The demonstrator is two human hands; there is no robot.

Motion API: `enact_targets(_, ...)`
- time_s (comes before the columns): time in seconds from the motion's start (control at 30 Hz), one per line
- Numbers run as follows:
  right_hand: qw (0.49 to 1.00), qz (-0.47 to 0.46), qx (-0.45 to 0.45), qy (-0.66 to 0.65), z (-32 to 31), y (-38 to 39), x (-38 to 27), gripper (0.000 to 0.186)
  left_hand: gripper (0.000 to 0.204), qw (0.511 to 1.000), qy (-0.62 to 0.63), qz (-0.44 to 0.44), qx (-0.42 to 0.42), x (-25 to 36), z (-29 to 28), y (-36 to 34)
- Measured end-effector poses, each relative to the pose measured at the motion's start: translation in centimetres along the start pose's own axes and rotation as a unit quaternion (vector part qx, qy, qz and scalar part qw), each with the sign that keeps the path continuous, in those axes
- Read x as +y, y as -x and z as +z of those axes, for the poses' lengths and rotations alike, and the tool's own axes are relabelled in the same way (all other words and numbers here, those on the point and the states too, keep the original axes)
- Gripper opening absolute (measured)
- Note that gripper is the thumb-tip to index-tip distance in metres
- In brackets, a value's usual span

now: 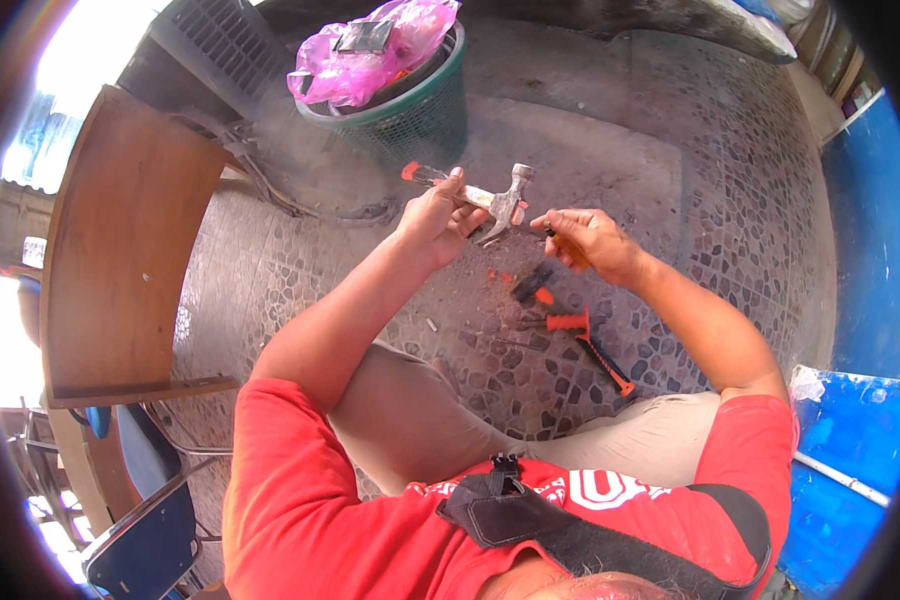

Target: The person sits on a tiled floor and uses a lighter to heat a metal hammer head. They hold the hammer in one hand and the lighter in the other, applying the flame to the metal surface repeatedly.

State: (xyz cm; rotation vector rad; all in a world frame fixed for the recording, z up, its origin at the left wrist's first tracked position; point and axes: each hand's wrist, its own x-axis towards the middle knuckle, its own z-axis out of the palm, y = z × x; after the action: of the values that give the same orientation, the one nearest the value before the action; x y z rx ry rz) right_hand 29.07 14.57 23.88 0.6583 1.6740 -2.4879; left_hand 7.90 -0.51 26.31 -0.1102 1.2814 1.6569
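My left hand [438, 218] grips a claw hammer [510, 200] by its worn pale-and-red handle, the metal head to the right with a bit of red at it. My right hand [585, 240], just right of the head, is closed on an orange-handled tool [568, 245] whose tip is too small to make out. On the floor below lie a black hammer head with a red-and-black handle [605, 360], a chisel with a red hand guard [568, 322], a thin dark rod [520, 342] and small red pieces [500, 275].
A green mesh basket [415, 120] with a pink plastic bag stands ahead, beside a dark grille [215, 50] and hose. A wooden desk [110, 250] and blue chair [130, 550] are at left. Blue panels [855, 450] line the right. My bent legs [650, 430] rest on patterned tiles.
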Motion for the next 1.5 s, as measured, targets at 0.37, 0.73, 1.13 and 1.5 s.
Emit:
enact_targets(0.37,0.999,-0.009,0.002,0.031,0.4,-0.7,0.2,0.051,0.026,1.0,0.008,0.007,-0.007,0.2,0.0,-0.1)
enact_targets(0.73,0.991,-0.094,0.074,0.054,1.9,-0.6,-0.7,0.051,0.021,1.0,0.007,-0.012,-0.004,0.1,0.2,-0.5)
enact_targets(1.13,0.994,-0.089,0.046,0.033,1.3,0.1,-1.8,0.04,0.02,0.997,-0.004,-0.042,-0.058,-1.0,0.7,-1.2)
enact_targets(1.5,0.992,-0.097,0.057,0.047,2.0,0.3,-1.7,0.041,0.018,0.999,-0.017,-0.035,-0.036,-0.9,1.3,-0.4)
